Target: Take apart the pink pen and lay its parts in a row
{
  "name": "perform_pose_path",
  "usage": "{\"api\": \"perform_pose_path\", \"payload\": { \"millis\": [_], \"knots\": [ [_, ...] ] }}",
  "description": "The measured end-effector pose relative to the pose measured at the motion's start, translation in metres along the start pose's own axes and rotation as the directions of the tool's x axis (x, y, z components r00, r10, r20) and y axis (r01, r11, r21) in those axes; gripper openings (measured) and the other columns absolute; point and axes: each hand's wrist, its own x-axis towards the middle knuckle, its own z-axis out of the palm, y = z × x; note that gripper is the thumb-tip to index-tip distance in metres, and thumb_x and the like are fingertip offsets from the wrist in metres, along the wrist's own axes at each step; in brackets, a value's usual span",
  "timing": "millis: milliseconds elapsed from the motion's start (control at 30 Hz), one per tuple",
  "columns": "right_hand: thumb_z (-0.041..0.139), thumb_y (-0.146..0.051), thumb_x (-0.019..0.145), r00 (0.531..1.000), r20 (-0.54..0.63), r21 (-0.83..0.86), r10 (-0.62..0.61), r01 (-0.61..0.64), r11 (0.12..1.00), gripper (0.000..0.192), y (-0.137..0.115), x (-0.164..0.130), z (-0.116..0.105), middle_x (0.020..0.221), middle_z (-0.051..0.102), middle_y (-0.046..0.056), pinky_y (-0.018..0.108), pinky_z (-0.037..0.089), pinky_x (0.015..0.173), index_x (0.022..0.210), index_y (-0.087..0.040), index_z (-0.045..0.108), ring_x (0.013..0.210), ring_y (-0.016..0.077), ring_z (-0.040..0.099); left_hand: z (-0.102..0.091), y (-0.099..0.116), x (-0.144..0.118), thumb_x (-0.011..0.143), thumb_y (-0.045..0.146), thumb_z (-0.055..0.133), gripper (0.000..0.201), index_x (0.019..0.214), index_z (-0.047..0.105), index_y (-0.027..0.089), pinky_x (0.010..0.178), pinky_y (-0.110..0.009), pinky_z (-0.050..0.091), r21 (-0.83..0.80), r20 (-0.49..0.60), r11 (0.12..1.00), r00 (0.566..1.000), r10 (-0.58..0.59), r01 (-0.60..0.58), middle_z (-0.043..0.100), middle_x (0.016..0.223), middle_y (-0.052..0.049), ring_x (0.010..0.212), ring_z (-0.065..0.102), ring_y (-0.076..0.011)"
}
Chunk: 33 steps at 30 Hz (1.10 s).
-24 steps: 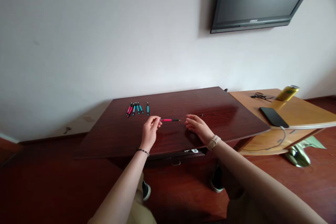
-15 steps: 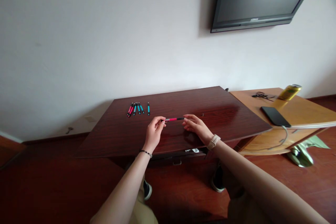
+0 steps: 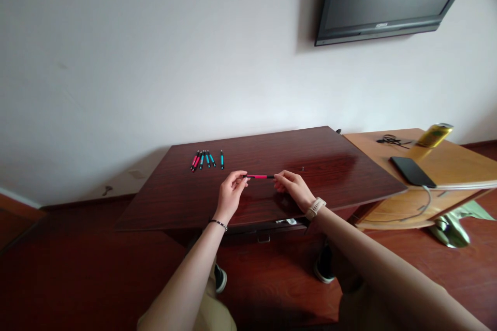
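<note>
Nearest: left hand point(image 3: 232, 192) pinched one end of the slim pink-and-black pen point(image 3: 259, 176), right hand point(image 3: 292, 187) pinched the other, both clamped by fingertips only. The pen hung level just above the dark red glossy wooden bench point(image 3: 186, 201), near its front edge.

Risk, as I judged it: a pull or twist with such a light grip could slip, and the pen or a small part could roll off the slick front edge to the floor.

Further back: loose row of pink and teal pens point(image 3: 205, 159), well apart, round, could roll if bumped.
</note>
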Motion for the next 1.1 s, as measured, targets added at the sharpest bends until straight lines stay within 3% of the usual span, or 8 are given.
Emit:
{"api": "perform_pose_path", "payload": {
  "millis": [233, 467, 700, 1100],
  "knots": [
    [0.067, -0.067, 0.092, 0.993, 0.074, -0.073, -0.094, 0.099, 0.992, 0.048, 0.002, 0.013, -0.006, 0.074, 0.070, 0.003, 0.030, 0.048, 0.067, 0.084, -0.019, 0.071, 0.065, 0.0156, 0.059, -0.001, 0.005, -0.001, 0.097, 0.044, 0.068, 0.028, 0.113, 0.071, 0.021, 0.080, -0.032, 0.059, 0.003, 0.004, 1.000, 1.000, -0.002, 0.002, 0.077, 0.102, -0.008, 0.085, 0.076, -0.0197],
    [0.078, -0.058, 0.086, 0.995, 0.034, -0.026, -0.091, 0.092, 0.995, 0.040, 0.008, 0.014, -0.009, 0.087, 0.074, 0.003, 0.031, 0.052, 0.077, 0.100, -0.021, 0.072, 0.078, 0.0181, 0.066, 0.000, 0.008, 0.000, 0.094, 0.042, 0.070, 0.028, 0.112, 0.072, 0.021, 0.081, -0.033, 0.061, -0.004, 0.020, 1.000, 1.000, 0.001, -0.001, 0.076, 0.109, -0.009, 0.081, 0.075, -0.0186],
    [0.072, -0.060, 0.091, 0.995, 0.042, -0.065, -0.095, 0.098, 0.993, 0.040, 0.004, 0.013, -0.006, 0.079, 0.072, 0.002, 0.030, 0.050, 0.073, 0.090, -0.020, 0.070, 0.072, 0.0170, 0.063, 0.001, 0.005, 0.001, 0.094, 0.041, 0.069, 0.025, 0.109, 0.073, 0.021, 0.081, -0.032, 0.061, 0.014, 0.021, 1.000, 1.000, -0.008, 0.007, 0.076, 0.103, -0.007, 0.082, 0.075, -0.0189],
    [0.064, -0.075, 0.091, 0.996, 0.001, -0.142, -0.093, 0.092, 0.986, 0.055, 0.010, 0.015, -0.004, 0.068, 0.067, 0.002, 0.030, 0.045, 0.062, 0.077, -0.022, 0.066, 0.062, 0.0166, 0.057, 0.001, 0.001, 0.002, 0.095, 0.044, 0.072, 0.029, 0.112, 0.074, 0.021, 0.078, -0.031, 0.058, -0.006, 0.018, 0.999, 0.999, -0.033, 0.033, 0.077, 0.095, -0.006, 0.079, 0.073, -0.0182]
  ]
}}
